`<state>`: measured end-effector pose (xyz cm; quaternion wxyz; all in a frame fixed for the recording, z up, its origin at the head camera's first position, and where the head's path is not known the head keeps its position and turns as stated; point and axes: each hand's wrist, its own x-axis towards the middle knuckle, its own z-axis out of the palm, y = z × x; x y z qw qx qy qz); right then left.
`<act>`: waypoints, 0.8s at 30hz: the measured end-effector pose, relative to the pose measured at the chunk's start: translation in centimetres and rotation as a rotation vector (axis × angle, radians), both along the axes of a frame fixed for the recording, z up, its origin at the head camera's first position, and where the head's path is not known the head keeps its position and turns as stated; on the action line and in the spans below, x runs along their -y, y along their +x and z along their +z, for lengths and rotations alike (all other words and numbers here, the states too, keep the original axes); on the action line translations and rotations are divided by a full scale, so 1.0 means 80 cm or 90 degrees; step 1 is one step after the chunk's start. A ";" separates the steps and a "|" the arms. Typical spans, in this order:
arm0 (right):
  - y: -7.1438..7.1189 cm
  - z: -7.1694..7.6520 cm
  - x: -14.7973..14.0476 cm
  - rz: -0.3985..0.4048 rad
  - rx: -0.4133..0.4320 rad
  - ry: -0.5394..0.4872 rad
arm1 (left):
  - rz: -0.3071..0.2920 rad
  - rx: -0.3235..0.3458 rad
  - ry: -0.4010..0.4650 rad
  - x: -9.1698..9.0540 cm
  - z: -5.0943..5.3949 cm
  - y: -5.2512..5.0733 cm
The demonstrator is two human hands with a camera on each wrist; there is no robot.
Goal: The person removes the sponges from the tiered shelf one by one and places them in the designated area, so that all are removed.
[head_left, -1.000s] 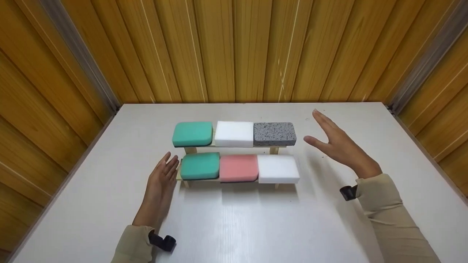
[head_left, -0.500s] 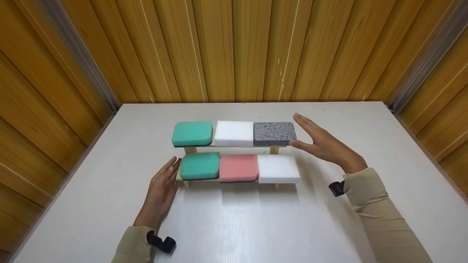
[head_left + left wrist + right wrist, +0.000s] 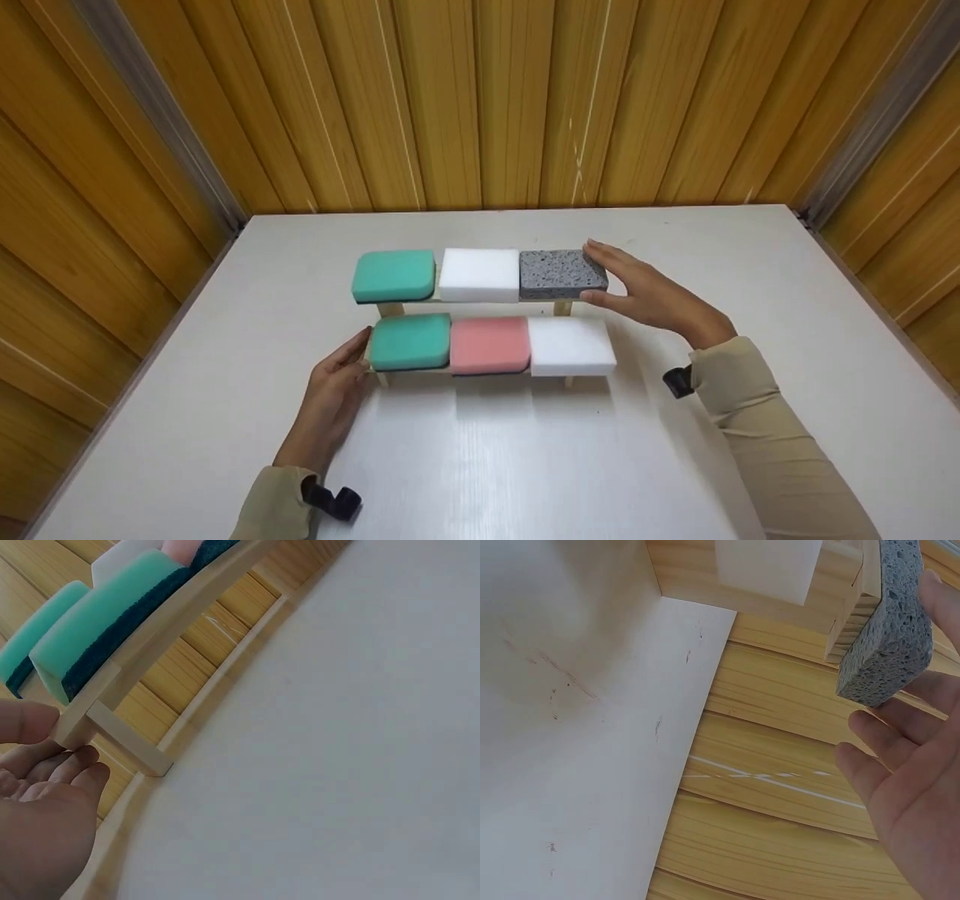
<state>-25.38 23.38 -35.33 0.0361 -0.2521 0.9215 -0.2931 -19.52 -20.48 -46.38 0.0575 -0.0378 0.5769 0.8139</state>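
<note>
A two-tier wooden stand (image 3: 562, 308) bears sponges on both steps. My left hand (image 3: 328, 394) pinches the left end of the lower shelf (image 3: 161, 634), thumb above and fingers below in the left wrist view. A green sponge (image 3: 410, 341) lies beside it, then a pink sponge (image 3: 490, 345) and a white sponge (image 3: 571, 346). On the upper step sit another green sponge (image 3: 394, 275), another white sponge (image 3: 480, 274) and a grey speckled sponge (image 3: 559, 272). My right hand (image 3: 660, 298) grips the grey sponge's right end, thumb at the front edge and fingers behind.
The stand rests on a white table (image 3: 480, 457). A wood-panelled wall (image 3: 450, 105) rises behind it, with more panels at both sides. Black wrist cameras sit on both sleeves.
My right hand has moved left from beside the stand to the grey sponge and taken hold of it. My left hand has closed on the lower shelf's end. The sponges stay in place.
</note>
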 end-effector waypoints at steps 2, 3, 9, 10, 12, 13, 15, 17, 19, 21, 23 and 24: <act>-0.001 0.000 0.003 0.003 -0.010 0.004 | 0.000 0.002 0.001 0.001 0.000 0.001; -0.002 0.000 0.004 0.004 -0.014 0.005 | 0.000 0.002 0.001 0.001 0.000 0.001; -0.004 -0.001 0.005 0.000 -0.026 0.011 | -0.004 0.004 -0.001 0.002 0.002 0.001; -0.004 -0.002 0.005 -0.001 -0.028 0.013 | -0.005 0.005 -0.001 0.001 0.002 0.000; -0.004 -0.002 0.004 -0.002 -0.031 0.015 | -0.008 0.006 -0.006 0.001 0.003 0.000; -0.004 -0.002 0.004 -0.003 -0.031 0.015 | -0.009 0.006 -0.009 0.000 0.003 0.001; -0.004 -0.003 0.004 -0.003 -0.031 0.016 | -0.007 0.007 -0.009 -0.001 0.003 0.001; -0.003 -0.003 0.004 -0.002 -0.033 0.015 | -0.007 0.004 -0.012 -0.002 0.003 0.002; -0.003 -0.004 0.004 0.003 -0.037 0.012 | -0.005 -0.001 -0.015 -0.002 0.003 0.003; -0.002 -0.003 0.004 0.008 -0.044 0.007 | -0.002 -0.005 -0.021 -0.002 0.002 0.003; -0.002 -0.003 0.004 0.011 -0.054 0.006 | 0.001 -0.007 -0.023 -0.003 0.002 0.002; -0.002 -0.002 0.004 0.010 -0.056 0.006 | 0.000 -0.010 -0.025 -0.003 0.002 0.002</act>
